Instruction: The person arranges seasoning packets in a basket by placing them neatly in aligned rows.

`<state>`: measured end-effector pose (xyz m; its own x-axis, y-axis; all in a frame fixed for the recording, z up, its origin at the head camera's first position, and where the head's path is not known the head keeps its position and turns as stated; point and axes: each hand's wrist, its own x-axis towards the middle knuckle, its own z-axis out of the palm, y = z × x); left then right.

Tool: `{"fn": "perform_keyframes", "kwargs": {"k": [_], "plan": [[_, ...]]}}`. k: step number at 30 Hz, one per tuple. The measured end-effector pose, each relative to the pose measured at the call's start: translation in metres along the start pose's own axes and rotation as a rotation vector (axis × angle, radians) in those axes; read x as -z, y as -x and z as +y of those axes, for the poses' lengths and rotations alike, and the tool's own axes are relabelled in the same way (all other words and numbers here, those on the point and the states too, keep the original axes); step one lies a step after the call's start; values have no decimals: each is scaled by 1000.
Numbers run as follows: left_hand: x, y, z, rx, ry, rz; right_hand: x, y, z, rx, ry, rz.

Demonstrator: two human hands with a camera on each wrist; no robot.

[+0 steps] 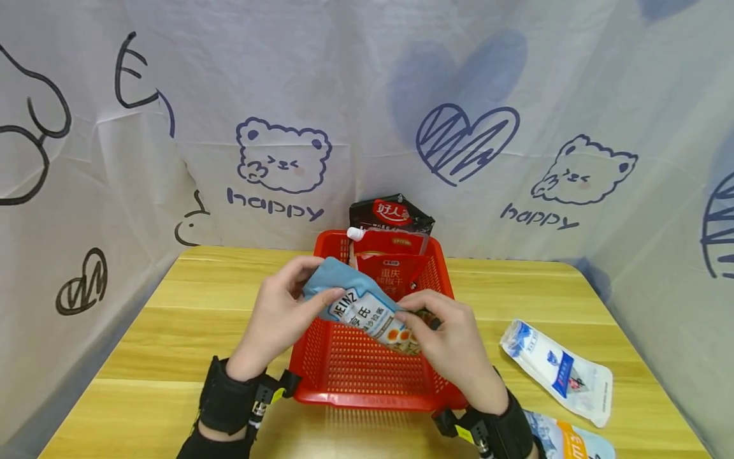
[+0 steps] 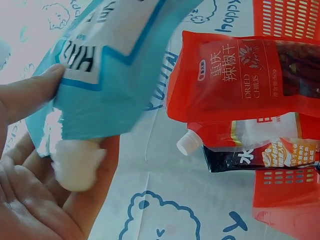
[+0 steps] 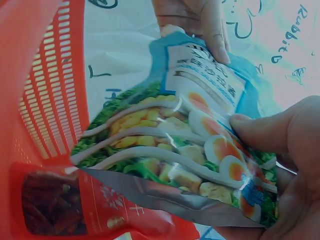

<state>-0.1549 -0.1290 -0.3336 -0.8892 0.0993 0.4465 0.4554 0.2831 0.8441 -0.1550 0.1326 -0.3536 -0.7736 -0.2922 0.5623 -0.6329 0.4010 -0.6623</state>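
A light-blue Heinz salad dressing pouch (image 1: 367,312) is held at a slant above the red basket (image 1: 367,400). My left hand (image 1: 283,309) pinches its upper blue end, thumb on the front; in the left wrist view a white spout cap (image 2: 75,165) sticks out near the palm. My right hand (image 1: 450,338) grips the lower end, with the thumb over the printed eggs in the right wrist view. Behind the pouch, a red dried chilli bag (image 1: 395,271), a red pouch with a white cap (image 1: 355,234) and a black package (image 1: 392,213) stand at the basket's far end.
A white and blue pouch (image 1: 559,373) lies on the wooden table (image 1: 172,331) to the right of the basket. Nearer me, another blue and orange pouch (image 1: 573,440) lies partly behind the right wrist. A white cloth (image 1: 367,76) with drawings hangs behind the table.
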Motion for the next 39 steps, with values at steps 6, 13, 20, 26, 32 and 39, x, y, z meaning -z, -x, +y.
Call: {"fn": "perform_keyframes", "kwargs": {"k": [6, 13, 20, 26, 32, 39], "plan": [[1, -2, -1, 32, 141, -10, -2, 1, -1, -22, -126, 73], [-8, -3, -4, 98, 157, -168, -7, 2, -8, -102, -236, 139], [-13, -2, -3, 79, 146, -199, -13, 2, -10, -124, -271, 122], [-12, -2, -4, 43, 57, -145, -12, 0, -11, -158, -277, 21], [-12, -1, -5, 1, 28, -108, -10, -1, -11, -215, -243, -34], [-11, -1, -6, -62, -23, -86, -4, 0, -11, -219, -224, -30]]}}
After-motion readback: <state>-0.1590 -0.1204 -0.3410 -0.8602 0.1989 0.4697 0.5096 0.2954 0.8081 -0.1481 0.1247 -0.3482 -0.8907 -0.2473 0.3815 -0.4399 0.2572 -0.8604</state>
